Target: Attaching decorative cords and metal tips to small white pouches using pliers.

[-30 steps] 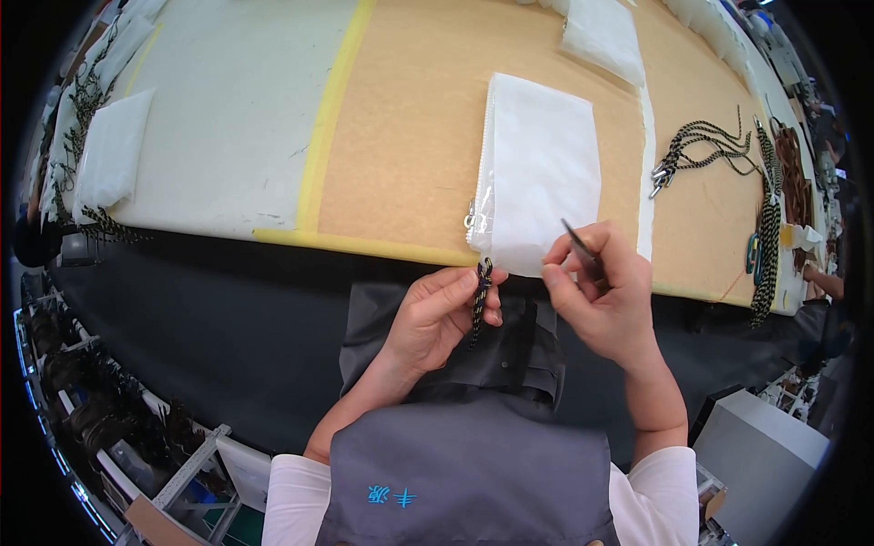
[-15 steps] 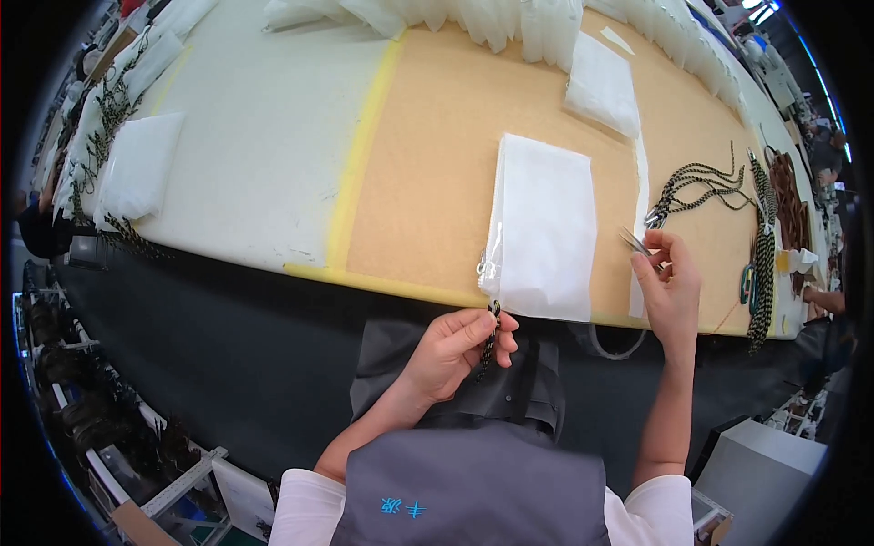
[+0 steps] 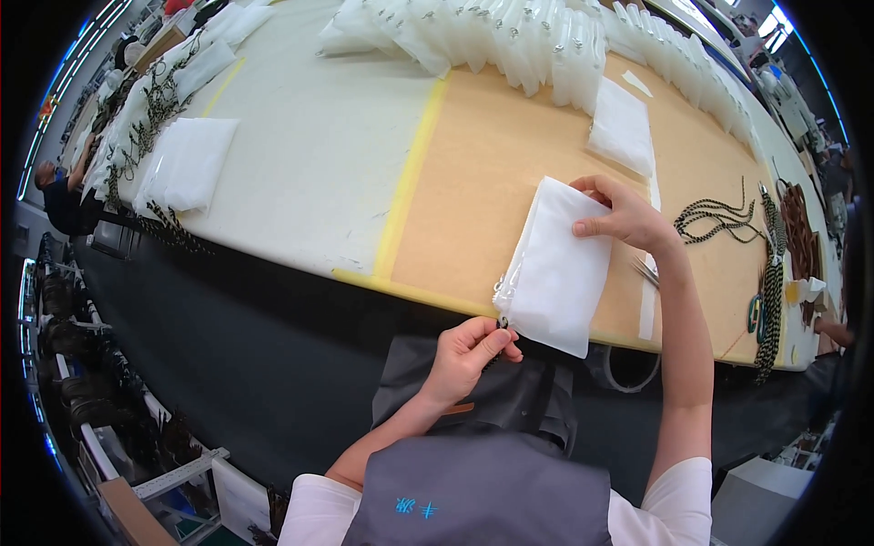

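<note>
I can see the left hand (image 3: 473, 359) by the near edge of the counter (image 3: 309, 182). Its grip is pinched tight on a short dark cord (image 3: 503, 322), right at the near left corner of a white bag (image 3: 564, 273). I can't tell if the cord is tied on. The right hand (image 3: 614, 214) has its thumb on top of the bag, with its grip closed around the far right corner. The bag lies tilted, and its near end pokes over the edge.

Tweezers (image 3: 648, 271) lie just right of the bag, partly hidden by the right arm. Farther right are loose stripy cords (image 3: 715, 223), then a long cord bundle (image 3: 771, 300) with green-handled scissors (image 3: 754, 314) beside it. A small bag (image 3: 622, 123) lies just past the right hand, in front of a long row of bags (image 3: 510, 41). A puffy pack (image 3: 187, 164) sits far left, and a person (image 3: 64, 196) is beyond it.
</note>
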Demonstrator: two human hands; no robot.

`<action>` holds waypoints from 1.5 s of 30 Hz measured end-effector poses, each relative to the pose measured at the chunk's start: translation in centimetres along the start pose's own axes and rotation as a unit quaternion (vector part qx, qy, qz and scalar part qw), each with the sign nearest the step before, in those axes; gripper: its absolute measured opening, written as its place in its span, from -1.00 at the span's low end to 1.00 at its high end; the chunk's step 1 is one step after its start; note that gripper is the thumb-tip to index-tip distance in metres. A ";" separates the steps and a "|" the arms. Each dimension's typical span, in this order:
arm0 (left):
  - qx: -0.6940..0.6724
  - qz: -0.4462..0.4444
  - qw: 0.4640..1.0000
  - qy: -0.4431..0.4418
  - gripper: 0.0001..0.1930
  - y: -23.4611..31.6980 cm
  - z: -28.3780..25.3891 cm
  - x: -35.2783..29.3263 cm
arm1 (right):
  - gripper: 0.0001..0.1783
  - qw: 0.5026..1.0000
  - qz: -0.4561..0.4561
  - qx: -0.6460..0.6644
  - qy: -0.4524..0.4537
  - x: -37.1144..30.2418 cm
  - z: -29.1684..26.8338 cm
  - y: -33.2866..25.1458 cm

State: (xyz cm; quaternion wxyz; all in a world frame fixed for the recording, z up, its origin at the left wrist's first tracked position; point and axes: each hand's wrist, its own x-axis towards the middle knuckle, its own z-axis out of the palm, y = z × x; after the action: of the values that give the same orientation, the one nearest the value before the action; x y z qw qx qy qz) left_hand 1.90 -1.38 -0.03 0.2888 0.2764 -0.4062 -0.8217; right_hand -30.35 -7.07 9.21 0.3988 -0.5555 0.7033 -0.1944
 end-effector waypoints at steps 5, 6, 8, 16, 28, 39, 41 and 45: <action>0.038 0.079 0.996 -0.006 -0.84 3.7 -2.4 -1.2 | -0.40 0.964 -0.002 0.263 -0.040 -2.5 2.2 -0.1; 0.051 0.109 0.992 -0.022 -0.84 5.0 -2.4 -1.5 | -0.47 0.933 -0.043 0.356 -0.031 -3.1 2.8 0.8; 0.074 0.159 0.983 -0.057 -0.81 7.7 -2.1 -1.8 | -0.59 0.863 -0.133 0.486 -0.024 -4.3 3.7 2.9; 0.215 0.167 0.961 -0.059 -0.82 10.0 -2.4 -4.5 | -0.50 0.743 -0.238 0.624 0.042 -5.0 5.0 2.3; 0.168 0.192 0.967 -0.017 -0.71 9.8 -3.7 -7.9 | -0.60 0.722 -0.288 0.627 0.051 -8.3 6.3 0.6; 0.048 0.232 0.968 -0.078 -0.64 10.2 -2.6 -11.8 | -0.34 0.710 -0.322 0.625 0.051 -10.2 7.3 -0.9; 0.084 0.265 0.959 -0.058 -0.75 9.6 -3.0 -11.5 | -0.35 0.695 -0.326 0.639 0.047 -10.5 7.6 -1.2; 0.139 0.348 0.927 -0.025 -0.80 9.7 -3.0 -11.5 | -0.34 0.694 -0.329 0.640 0.035 -10.7 8.9 -1.9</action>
State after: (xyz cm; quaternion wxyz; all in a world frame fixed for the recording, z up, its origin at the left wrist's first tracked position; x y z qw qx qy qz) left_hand 14.17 0.29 8.95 0.5050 0.1339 -0.5946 -0.6111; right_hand -21.59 3.89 8.87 0.5436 -0.3546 0.1950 -0.7353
